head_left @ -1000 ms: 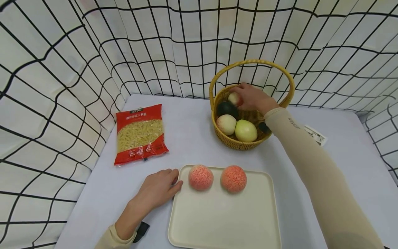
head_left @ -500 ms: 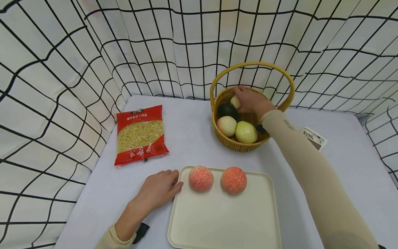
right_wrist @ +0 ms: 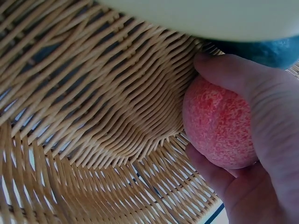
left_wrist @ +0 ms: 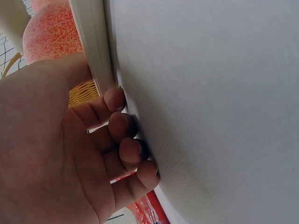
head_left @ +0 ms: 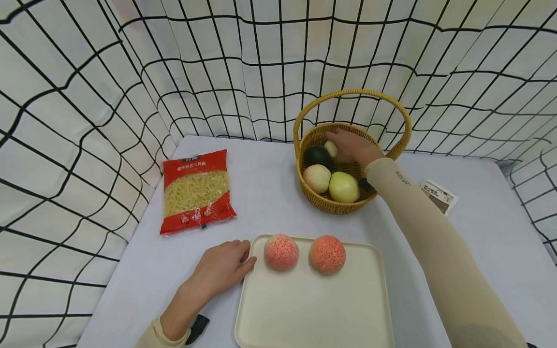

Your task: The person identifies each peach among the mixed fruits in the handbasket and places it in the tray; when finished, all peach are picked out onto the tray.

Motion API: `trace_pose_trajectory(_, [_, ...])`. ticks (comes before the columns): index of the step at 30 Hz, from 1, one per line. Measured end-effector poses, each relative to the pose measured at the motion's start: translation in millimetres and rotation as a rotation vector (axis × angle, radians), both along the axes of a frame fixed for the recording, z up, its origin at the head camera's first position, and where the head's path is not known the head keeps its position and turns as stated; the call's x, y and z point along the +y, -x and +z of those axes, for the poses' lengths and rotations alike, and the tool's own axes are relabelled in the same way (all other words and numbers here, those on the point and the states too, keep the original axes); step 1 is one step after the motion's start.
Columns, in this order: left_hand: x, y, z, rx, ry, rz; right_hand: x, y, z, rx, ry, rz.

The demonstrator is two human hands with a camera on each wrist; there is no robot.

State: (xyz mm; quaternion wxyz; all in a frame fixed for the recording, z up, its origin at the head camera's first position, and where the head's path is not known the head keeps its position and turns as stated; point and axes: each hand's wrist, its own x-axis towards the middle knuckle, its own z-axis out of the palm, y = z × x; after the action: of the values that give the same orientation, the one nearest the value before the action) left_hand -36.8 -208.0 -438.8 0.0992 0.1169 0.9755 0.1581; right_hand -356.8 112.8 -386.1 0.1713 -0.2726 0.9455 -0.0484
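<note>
My right hand [head_left: 348, 145] reaches into the yellow wicker basket [head_left: 332, 207] and grips a peach [right_wrist: 219, 123], thumb on one side and fingers around the other. Also in the basket are a dark green rounded fruit [head_left: 318, 158], a pale peach [head_left: 316, 178] and a yellow-green, pear-like fruit [head_left: 344, 187]. The cream tray [head_left: 313, 309] bears two pink-red peaches, a left one [head_left: 281, 252] and a right one [head_left: 327, 254]. At the tray's upper left edge, my left hand [head_left: 224, 266] holds the rim, thumb over it, with curled fingers [left_wrist: 120, 126] along the outside, tips at the tabletop.
A red bag of spiral pasta [head_left: 197, 191] lies at the table's back left. A small printed packet [head_left: 438, 195] lies right of the basket, partly behind the right sleeve. The basket's tall handle [head_left: 354, 92] arches over my right hand. Black-grid netting [head_left: 278, 63] encloses the table.
My right hand has sunk a little deeper into the basket with the peach in its grip. The left hand and the tray's two peaches keep their places.
</note>
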Motion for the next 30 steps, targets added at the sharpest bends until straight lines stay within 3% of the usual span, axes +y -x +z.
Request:
trace_pose_trajectory(14, [1, -1.4, 1.1, 0.001, -0.002, 0.006, 5, -3.0, -0.3, 0.029, 0.020, 0.031])
trace_pose_trajectory(22, [1, -1.5, 1.2, 0.014, -0.003, -0.001, 5, -2.8, 11.3, 0.094, 0.031, 0.050])
trace_pose_trajectory(30, [1, -0.5, -0.3, -0.005, 0.001, -0.002, 6, -12.8, 24.9, 0.081, 0.086, 0.008])
